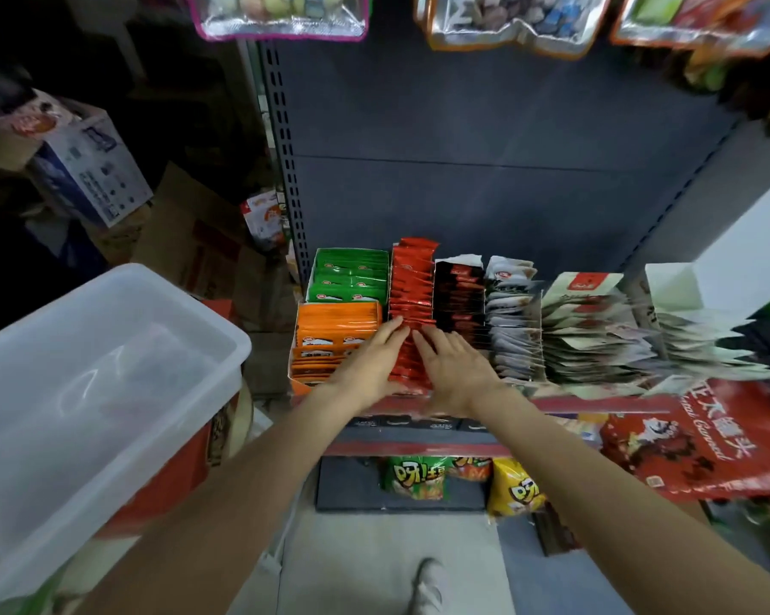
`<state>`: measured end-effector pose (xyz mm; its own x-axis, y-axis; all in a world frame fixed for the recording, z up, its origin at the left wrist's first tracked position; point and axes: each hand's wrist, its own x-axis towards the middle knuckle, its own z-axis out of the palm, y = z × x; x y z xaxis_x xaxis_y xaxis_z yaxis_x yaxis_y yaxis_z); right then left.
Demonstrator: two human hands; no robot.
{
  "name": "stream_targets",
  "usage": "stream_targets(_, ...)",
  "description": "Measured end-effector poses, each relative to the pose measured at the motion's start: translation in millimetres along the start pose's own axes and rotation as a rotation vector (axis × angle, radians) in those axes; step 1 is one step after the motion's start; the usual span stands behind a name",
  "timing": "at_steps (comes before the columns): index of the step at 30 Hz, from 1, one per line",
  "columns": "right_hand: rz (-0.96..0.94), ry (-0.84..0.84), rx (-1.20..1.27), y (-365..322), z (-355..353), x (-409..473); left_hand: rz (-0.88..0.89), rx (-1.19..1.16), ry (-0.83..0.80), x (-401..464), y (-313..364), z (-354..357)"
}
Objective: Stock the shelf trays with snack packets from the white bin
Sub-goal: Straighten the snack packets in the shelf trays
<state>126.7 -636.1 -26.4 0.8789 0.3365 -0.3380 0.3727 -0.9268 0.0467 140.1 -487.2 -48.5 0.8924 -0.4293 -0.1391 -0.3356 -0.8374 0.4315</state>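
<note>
Where the aisle narrows at far left, the white bin (85, 392) sits with its near rim jutting toward the shelf, a strip of floor between. Orange packets (330, 335) fill the front-left tray, green packets (352, 277) behind. Left hand (370, 361) lies flat, fingers straight, pressing the red packets (412, 286) from the left side; right hand (454, 370) flat too, pressing the same row from the right. Both wrists cross the shelf's red front edge (596, 403). Black packets (458, 299) stand just right, then pale packets (507, 330), tightly packed.
</note>
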Motion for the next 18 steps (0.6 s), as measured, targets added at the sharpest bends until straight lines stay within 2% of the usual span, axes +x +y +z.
stream_targets(2, 0.016, 0.211, 0.063, -1.7, 5.1, 4.0, 0.003, -0.036, 0.038, 8.6, 1.1, -2.6)
stream_targets(4, 0.026, 0.313, 0.097, 2.2, -0.5, 10.3, 0.004, -0.049, 0.048, 17.1, 1.4, -10.2)
stream_targets(9, 0.081, 0.314, 0.14, 20.3, -26.4, 38.4, -0.057, -0.078, 0.145, 45.1, 2.5, -28.5)
stream_targets(13, 0.064, 0.241, 0.16, 19.2, -23.0, 54.7, -0.099, -0.053, 0.161, 54.2, 2.6, -16.6)
stream_targets(18, 0.084, 0.393, 0.186, 23.7, -17.3, 56.4, -0.117, -0.006, 0.294, 55.6, -0.1, -16.3)
